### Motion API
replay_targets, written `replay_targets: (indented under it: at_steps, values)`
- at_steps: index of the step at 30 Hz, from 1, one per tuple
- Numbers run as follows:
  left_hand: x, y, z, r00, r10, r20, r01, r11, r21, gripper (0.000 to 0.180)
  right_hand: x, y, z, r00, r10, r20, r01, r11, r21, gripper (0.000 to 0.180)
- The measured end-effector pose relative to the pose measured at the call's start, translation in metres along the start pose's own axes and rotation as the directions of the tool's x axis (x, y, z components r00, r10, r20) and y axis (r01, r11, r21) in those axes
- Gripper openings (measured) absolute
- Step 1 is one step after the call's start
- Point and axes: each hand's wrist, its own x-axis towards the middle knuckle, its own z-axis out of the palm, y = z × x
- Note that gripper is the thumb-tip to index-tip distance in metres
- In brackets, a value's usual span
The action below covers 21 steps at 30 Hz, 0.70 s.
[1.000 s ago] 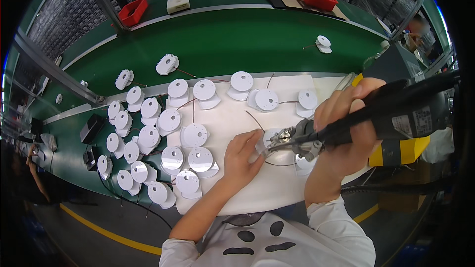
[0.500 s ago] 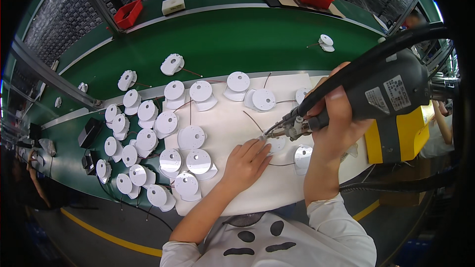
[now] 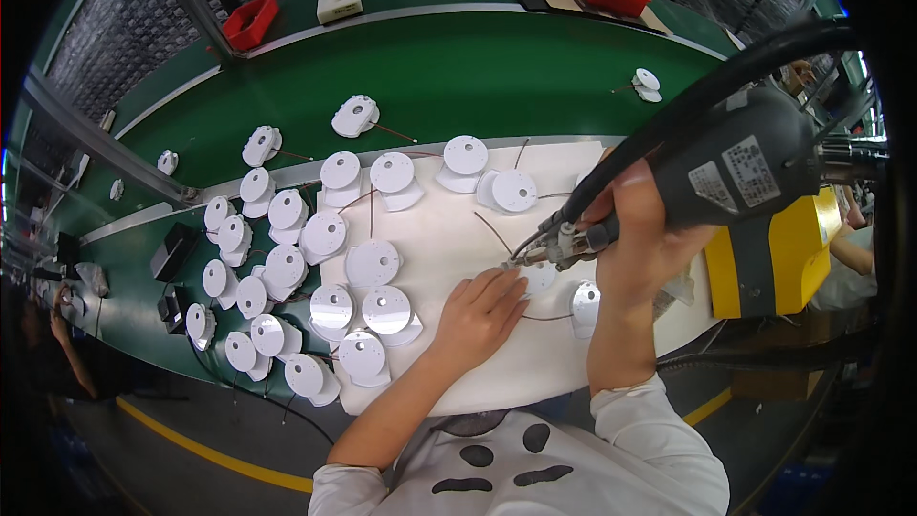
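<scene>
My right hand [image 3: 640,239] is wrapped round a black power screwdriver [image 3: 707,139], held slanting with its metal nose pointing left and down. That nose meets a white round plastic part [image 3: 541,279] on the pale work mat [image 3: 444,263]. My left hand [image 3: 478,320] lies beside the nose, its fingers together and their tips on the near left side of the same part, holding it. Hand and tool partly cover this part. A thin wire [image 3: 493,231] sticks out beyond it. Right of it lies a similar white part [image 3: 586,304], partly behind my right forearm.
Several white disc-topped parts [image 3: 372,262] with wires crowd the left side. Beyond the mat runs a green conveyor belt [image 3: 497,67] carrying a few more. Red bins [image 3: 250,23] stand on the far shelf. A yellow and black block [image 3: 769,263] sits at right, under the tool's thick cable [image 3: 707,86].
The white parts on the green belt have shifted to the right. My hands stay nearly where they were, with the screwdriver's nose still at the same part; its body has moved slightly.
</scene>
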Motion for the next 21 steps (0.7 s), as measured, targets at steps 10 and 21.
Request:
replay_targets:
  at_steps: [10, 21]
  values:
    - [0.002, 0.003, 0.004, 0.992, -0.113, 0.055, 0.12, 0.983, -0.141, 0.043, 0.015, -0.03, -0.021, 0.967, -0.11, -0.228, 0.07, 0.982, -0.175, 0.027]
    - [0.11, -0.037, -0.032, 0.979, -0.069, -0.191, 0.116, 0.964, 0.241, 0.037, 0.034, -0.049, -0.059, 0.873, -0.287, -0.394, 0.217, 0.953, -0.212, 0.029]
